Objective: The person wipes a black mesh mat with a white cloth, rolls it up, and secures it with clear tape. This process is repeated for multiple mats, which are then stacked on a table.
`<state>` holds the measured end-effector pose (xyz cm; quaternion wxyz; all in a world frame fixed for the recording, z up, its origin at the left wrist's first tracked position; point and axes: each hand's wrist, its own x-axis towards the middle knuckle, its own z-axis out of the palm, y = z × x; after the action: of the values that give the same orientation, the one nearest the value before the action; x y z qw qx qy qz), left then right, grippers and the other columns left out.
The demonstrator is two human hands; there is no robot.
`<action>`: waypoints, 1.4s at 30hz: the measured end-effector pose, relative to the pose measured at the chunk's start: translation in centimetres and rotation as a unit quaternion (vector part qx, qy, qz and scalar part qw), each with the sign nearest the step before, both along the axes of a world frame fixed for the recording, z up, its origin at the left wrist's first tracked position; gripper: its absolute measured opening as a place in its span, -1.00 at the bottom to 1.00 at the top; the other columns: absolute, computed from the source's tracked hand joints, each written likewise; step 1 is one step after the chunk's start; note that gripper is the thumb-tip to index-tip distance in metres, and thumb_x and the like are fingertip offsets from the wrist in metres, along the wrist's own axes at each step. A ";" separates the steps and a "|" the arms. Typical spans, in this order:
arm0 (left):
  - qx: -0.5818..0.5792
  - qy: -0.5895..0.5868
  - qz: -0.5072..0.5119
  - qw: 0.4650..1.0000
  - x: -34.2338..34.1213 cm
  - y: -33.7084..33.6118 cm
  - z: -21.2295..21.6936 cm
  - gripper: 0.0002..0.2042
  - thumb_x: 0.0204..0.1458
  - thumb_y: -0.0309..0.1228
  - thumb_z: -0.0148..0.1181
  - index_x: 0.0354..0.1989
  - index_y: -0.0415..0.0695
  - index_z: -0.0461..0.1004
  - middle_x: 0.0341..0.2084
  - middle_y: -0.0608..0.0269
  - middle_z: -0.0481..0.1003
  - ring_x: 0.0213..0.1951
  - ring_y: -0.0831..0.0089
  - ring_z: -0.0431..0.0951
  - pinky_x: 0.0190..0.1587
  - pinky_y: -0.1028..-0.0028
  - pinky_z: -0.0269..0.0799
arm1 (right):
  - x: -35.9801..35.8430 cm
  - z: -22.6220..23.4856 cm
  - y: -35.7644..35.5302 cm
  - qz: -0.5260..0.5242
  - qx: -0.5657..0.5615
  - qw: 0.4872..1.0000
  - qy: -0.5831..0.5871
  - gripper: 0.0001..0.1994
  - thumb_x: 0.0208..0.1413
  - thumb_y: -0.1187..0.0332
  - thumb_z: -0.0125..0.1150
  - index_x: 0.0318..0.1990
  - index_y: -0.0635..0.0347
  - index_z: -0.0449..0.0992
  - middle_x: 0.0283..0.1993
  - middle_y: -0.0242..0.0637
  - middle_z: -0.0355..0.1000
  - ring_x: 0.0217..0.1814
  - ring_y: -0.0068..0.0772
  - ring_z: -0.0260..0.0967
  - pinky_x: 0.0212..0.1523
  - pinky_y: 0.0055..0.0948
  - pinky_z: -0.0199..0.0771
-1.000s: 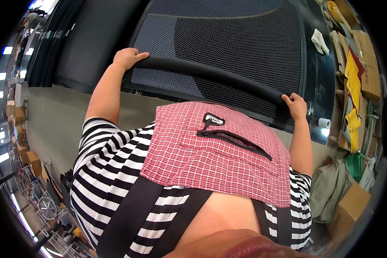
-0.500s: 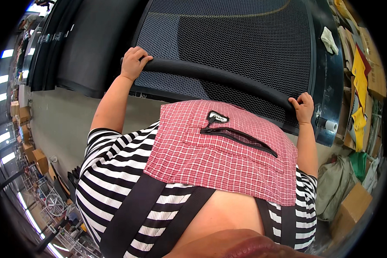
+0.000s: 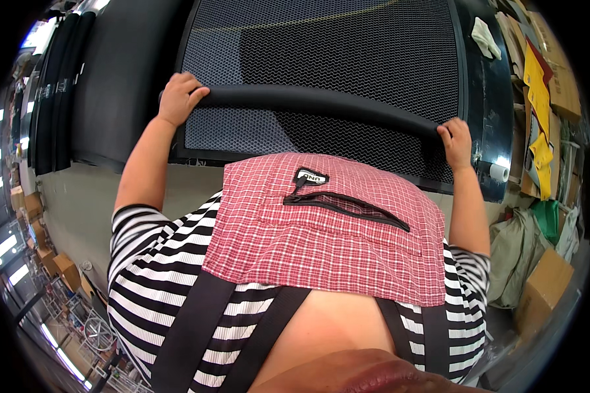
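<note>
A long black rubbery roll (image 3: 314, 101) lies crosswise over a black mat (image 3: 354, 52) with a raised honeycomb-like pattern. My left hand (image 3: 179, 99) grips the roll's left end, thumb pointing inward along it. On the right end my right hand (image 3: 457, 141) is closed, its fingertips partly hidden. The roll sags slightly toward the right. Patterned mat shows both beyond it and on its near side. Whether the roll is the mat's own curled edge or a separate sheet, I cannot tell.
Smooth black sheets (image 3: 111, 78) are stacked at the left. A white cloth (image 3: 485, 38) and a small white roll (image 3: 499, 172) rest on the dark table edge (image 3: 488, 124) at the right. Beyond that are cardboard (image 3: 562, 88), yellow pieces (image 3: 541, 160) and a grey-green sack (image 3: 514, 252).
The whole view has shifted, so the table sits further left and, at the right, higher in the picture. Both hands keep their hold on the roll, whose visible surface now looks smoother.
</note>
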<state>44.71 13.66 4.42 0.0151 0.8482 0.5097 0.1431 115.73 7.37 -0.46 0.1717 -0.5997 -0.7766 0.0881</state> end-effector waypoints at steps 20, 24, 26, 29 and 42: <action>0.090 0.096 0.150 0.980 6.3 -6.9 2.7 -0.22 0.02 0.21 0.31 0.32 -0.06 0.41 0.28 -0.31 0.36 0.30 -0.20 0.38 0.36 0.01 0.25 | -8.3 1.8 -5.8 -0.132 0.093 0.981 -0.112 -0.24 0.28 -0.17 0.12 0.47 0.15 0.27 0.48 0.06 0.22 0.50 0.15 0.14 0.46 0.00 0.11; 0.041 0.004 0.139 0.989 6.7 -4.5 1.4 -0.03 0.01 0.45 0.10 0.46 -0.04 0.26 0.51 -0.33 -0.05 0.52 -0.26 -0.05 0.53 -0.11 -0.27 | -6.5 -0.1 -4.7 -0.159 0.104 0.973 -0.130 -0.18 0.28 -0.33 -0.04 0.52 0.01 0.21 0.54 -0.08 0.16 0.65 0.07 -0.10 0.58 0.22 -0.31; 0.021 0.024 0.144 0.989 6.7 -1.4 2.9 -0.01 -0.03 0.47 0.11 0.43 -0.06 0.30 0.51 -0.28 -0.02 0.51 -0.22 -0.01 0.52 -0.12 -0.23 | -4.9 -0.1 -0.6 -0.137 0.094 0.976 -0.143 -0.22 0.31 -0.32 -0.07 0.51 -0.01 0.23 0.55 -0.11 0.15 0.66 0.05 -0.10 0.57 0.24 -0.33; -0.026 0.065 0.173 0.982 8.6 5.0 6.2 -0.03 0.05 0.44 0.06 0.51 0.01 0.19 0.57 -0.11 -0.11 0.57 -0.02 -0.10 0.53 -0.14 -0.31 | -3.1 1.9 6.8 -0.116 0.134 0.975 -0.135 -0.38 0.40 -0.18 -0.11 0.48 -0.11 0.30 0.56 -0.13 0.15 0.65 0.07 -0.09 0.56 0.25 -0.27; -0.031 -0.035 0.140 0.989 9.8 13.0 9.0 -0.44 0.18 0.03 0.25 0.29 0.04 0.45 0.24 0.00 0.41 0.33 0.08 0.34 0.38 0.14 0.24 | -8.0 5.0 6.8 -0.072 0.243 0.965 -0.066 -0.54 0.32 0.00 0.17 0.03 0.29 0.45 0.01 0.01 0.48 0.06 0.15 0.44 0.07 -0.03 0.43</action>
<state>54.48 26.70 13.39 0.0391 0.7623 0.6266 0.1574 107.74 14.15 4.59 0.2665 -0.5987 -0.7392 -0.1553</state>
